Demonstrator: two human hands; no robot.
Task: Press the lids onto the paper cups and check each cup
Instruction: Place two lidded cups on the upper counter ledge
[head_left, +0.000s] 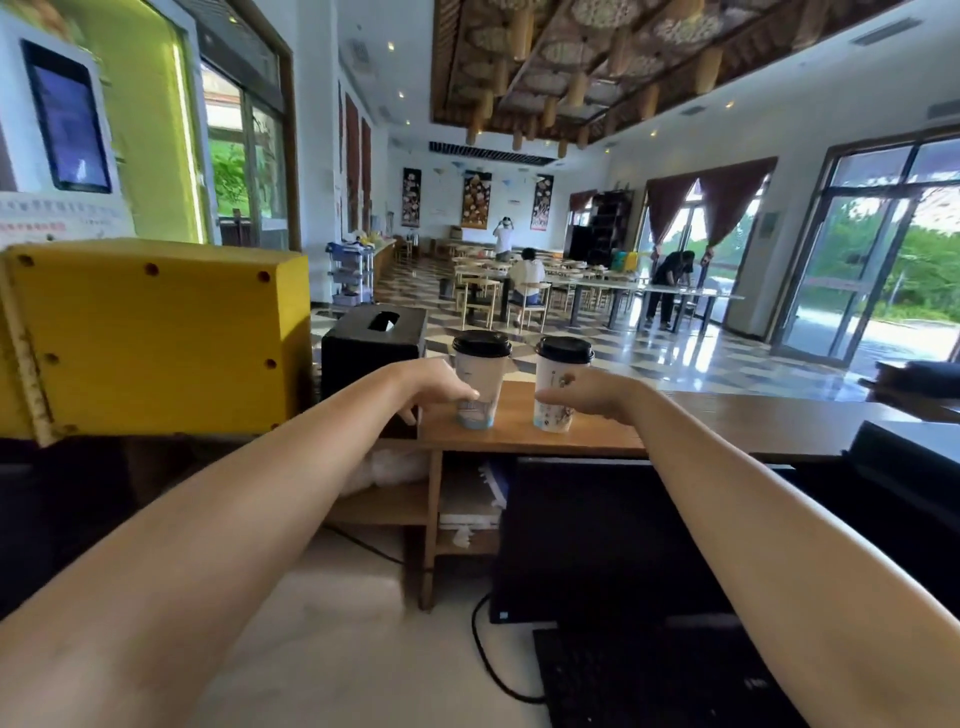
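Beside lidded cups (480, 384), outstretched hands (441, 387)

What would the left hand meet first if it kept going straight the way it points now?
The left hand points forward and slightly right, its fingertips already at the lower wall of the left paper cup. That cup comes first; whether they touch is unclear.
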